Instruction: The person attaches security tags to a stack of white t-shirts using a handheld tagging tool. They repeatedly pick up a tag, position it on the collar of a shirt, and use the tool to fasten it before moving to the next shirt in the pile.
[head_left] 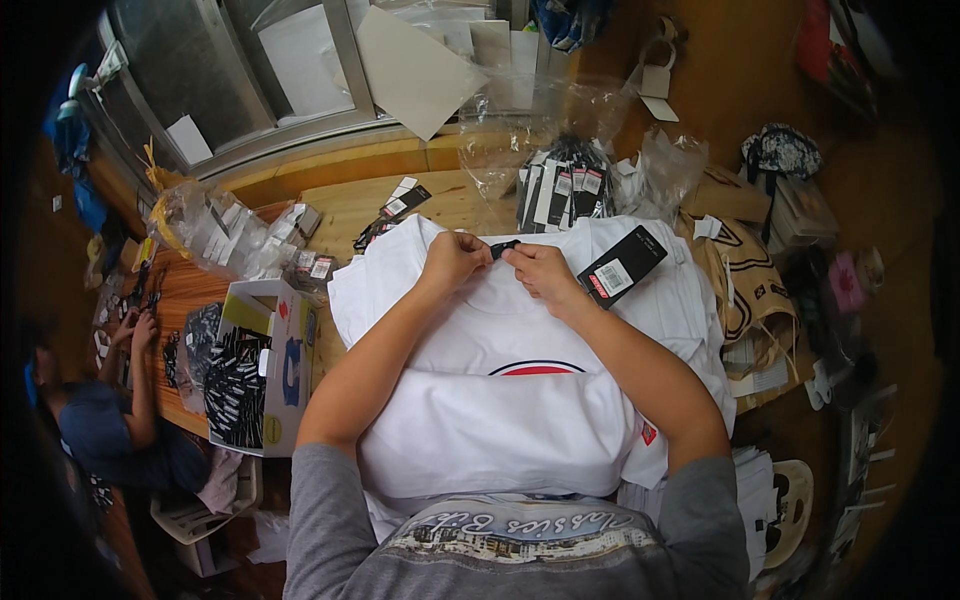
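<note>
White T-shirts (450,430) lie heaped in front of me, the top one with a red and blue print (540,369) partly under a fold. Over the collar area, my left hand (455,262) and my right hand (543,276) meet with fingertips pinched. Between them is a small black strip (503,248), gripped from both sides; whether it is a neck label or a tag cord I cannot make out. Beside my right hand a black hang tag (622,266) with a white sticker rests on the shirt. Its cord, if any, is hidden.
Beyond the shirts stands a plastic bag of black hang tags (565,190). More tags (392,212) lie left of it. A box (290,350) of black pieces stands at left, near another person (110,400). Brown paper bags (740,270) crowd the right side.
</note>
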